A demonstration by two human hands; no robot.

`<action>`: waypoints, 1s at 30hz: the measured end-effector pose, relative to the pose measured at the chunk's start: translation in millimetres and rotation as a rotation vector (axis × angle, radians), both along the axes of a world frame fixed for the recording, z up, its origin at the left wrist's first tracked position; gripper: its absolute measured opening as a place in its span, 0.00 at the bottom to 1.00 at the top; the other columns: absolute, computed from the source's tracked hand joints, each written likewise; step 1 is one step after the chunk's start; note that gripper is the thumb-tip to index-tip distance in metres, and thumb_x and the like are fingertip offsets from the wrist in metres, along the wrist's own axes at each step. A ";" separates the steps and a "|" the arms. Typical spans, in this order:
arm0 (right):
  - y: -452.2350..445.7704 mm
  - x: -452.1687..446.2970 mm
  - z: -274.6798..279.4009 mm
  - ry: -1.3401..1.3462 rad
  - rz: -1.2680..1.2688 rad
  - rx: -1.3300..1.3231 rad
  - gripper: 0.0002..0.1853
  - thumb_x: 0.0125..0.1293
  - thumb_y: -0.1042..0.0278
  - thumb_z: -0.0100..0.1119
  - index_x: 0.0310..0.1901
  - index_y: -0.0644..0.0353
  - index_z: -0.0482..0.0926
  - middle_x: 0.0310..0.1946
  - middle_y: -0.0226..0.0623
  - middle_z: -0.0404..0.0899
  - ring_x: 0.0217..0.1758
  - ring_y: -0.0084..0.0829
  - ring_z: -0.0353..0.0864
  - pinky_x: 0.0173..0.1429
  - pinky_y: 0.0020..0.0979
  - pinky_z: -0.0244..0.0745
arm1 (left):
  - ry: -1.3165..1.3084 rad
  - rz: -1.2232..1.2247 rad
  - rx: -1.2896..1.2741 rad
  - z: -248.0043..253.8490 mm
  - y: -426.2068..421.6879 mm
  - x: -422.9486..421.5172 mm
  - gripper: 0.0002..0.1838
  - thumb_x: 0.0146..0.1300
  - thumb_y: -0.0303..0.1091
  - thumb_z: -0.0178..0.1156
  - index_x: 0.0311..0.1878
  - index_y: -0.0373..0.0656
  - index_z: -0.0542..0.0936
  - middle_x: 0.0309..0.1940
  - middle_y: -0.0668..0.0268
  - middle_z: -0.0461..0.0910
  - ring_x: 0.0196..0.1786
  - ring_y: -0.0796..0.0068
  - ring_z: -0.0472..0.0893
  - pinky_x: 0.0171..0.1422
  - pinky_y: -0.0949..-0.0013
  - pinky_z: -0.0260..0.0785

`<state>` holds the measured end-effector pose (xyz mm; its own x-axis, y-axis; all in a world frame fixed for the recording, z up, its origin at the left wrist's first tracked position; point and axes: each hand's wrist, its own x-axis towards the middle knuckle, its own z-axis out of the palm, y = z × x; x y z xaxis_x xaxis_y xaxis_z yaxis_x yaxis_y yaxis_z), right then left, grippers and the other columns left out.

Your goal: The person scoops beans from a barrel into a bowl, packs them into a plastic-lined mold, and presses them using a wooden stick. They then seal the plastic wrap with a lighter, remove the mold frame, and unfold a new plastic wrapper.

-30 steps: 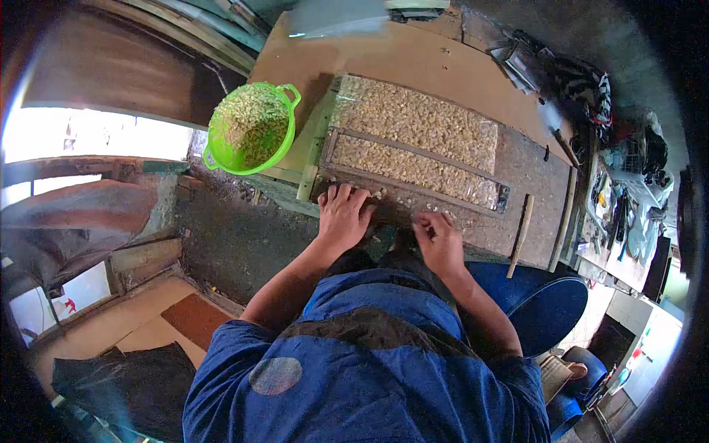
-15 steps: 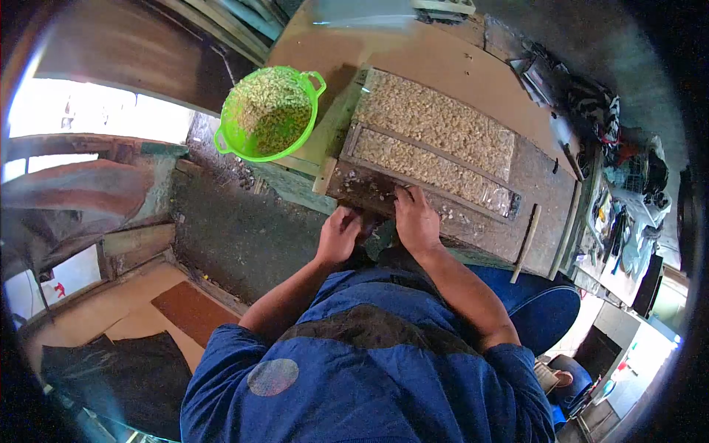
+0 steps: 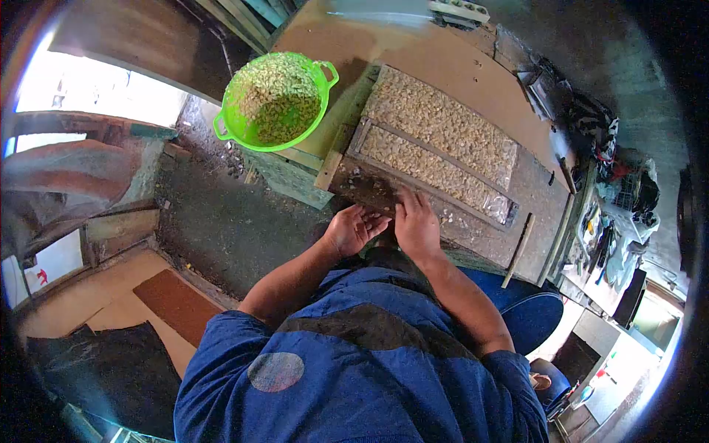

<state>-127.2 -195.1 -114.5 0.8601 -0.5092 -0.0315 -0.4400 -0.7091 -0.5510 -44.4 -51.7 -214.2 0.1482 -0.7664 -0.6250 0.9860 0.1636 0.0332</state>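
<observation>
My left hand is just off the near edge of the worn wooden table, palm turned up and fingers loosely bent, with nothing visible in it. My right hand rests its outstretched fingers on that edge, close beside the left fingertips. Small pale crumbs lie on the wood around them. Beyond the hands is a narrow wooden frame filled with pale, nut-like pieces. A wider layer of the same pieces lies behind it, under what looks like clear plastic.
To the left, a green two-handled plastic basin holds more pale pieces. A thin wooden stick lies at the table's right front. Bags and clutter stand at the far right. A blue rounded seat is beside me.
My left hand has turned from a closed, downward pose to palm up with fingers loosened, nearer the right hand. The right fingers have straightened on the table edge. The view has shifted slightly.
</observation>
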 end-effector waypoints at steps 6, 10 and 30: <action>-3.3 -9.6 -2.2 0.058 0.233 0.265 0.18 0.67 0.72 0.56 0.58 0.60 0.77 0.51 0.49 0.78 0.52 0.53 0.79 0.55 0.45 0.78 | -0.020 -0.039 -0.046 4.2 1.3 2.9 0.23 0.77 0.45 0.42 0.62 0.37 0.74 0.57 0.54 0.80 0.59 0.56 0.80 0.71 0.52 0.68; 7.3 -9.9 0.4 0.022 0.119 0.152 0.16 0.67 0.73 0.55 0.56 0.61 0.78 0.46 0.47 0.80 0.50 0.52 0.81 0.54 0.45 0.79 | 0.016 -0.005 -0.066 4.7 3.6 2.7 0.23 0.77 0.45 0.42 0.62 0.37 0.74 0.57 0.53 0.80 0.60 0.55 0.80 0.72 0.51 0.68; -32.7 -84.2 32.6 -0.097 -0.151 0.255 0.07 0.66 0.75 0.61 0.44 0.62 0.84 0.40 0.46 0.83 0.44 0.46 0.83 0.46 0.39 0.79 | -0.792 0.439 -0.085 146.7 31.3 131.9 0.21 0.76 0.46 0.47 0.48 0.35 0.78 0.44 0.57 0.81 0.46 0.64 0.80 0.55 0.63 0.73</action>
<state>-211.4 -227.8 -81.9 0.7806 -0.6176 -0.0964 -0.4667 -0.4734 -0.7470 87.5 -20.4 -67.5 0.7998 -0.5785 -0.1601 0.5282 0.5516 0.6455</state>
